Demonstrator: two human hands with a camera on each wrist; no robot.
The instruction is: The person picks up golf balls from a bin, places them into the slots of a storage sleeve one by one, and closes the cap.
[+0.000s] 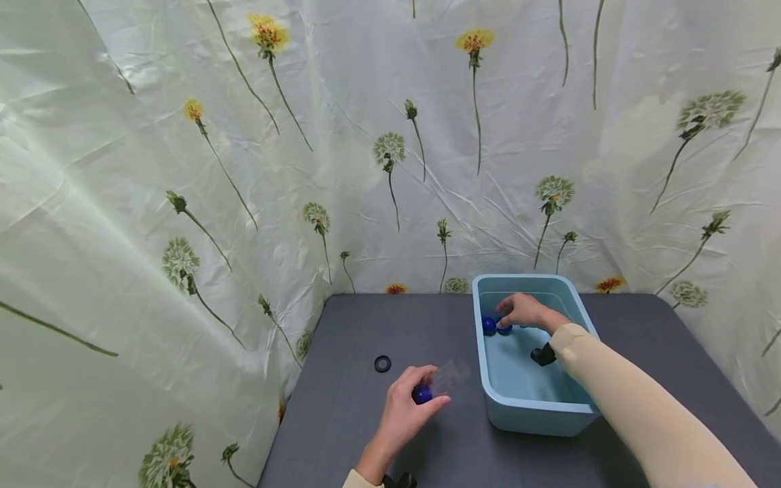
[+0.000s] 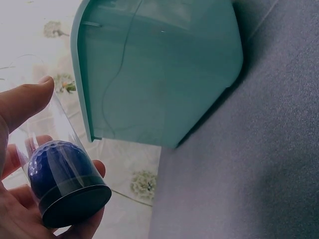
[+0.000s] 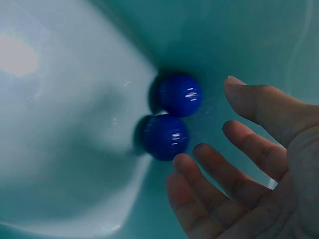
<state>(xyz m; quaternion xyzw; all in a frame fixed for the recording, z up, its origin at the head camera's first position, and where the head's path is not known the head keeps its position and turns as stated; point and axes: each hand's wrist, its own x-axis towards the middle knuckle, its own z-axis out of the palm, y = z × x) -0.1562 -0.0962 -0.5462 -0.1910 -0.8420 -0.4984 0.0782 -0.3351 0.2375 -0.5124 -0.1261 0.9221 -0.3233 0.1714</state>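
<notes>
My left hand (image 1: 405, 403) grips a clear plastic tube (image 1: 451, 376), its fingers and thumb curled round the sides. Inside the tube, a blue golf ball (image 2: 57, 167) lies by the dark end. Over the blue bin (image 1: 533, 413), my right hand (image 1: 526, 312) reaches in with fingers spread and nothing between them. Two shiny blue balls (image 3: 167, 138) touch each other in a corner of the bin. The right fingertips (image 3: 182, 162) hover beside the nearer ball in the right wrist view.
A small black ring (image 1: 382, 364) lies on the dark grey table (image 1: 354, 325), left of the bin. Behind the table hangs a pale curtain (image 1: 342, 156) printed with dandelions. The bin's raised walls surround the right hand.
</notes>
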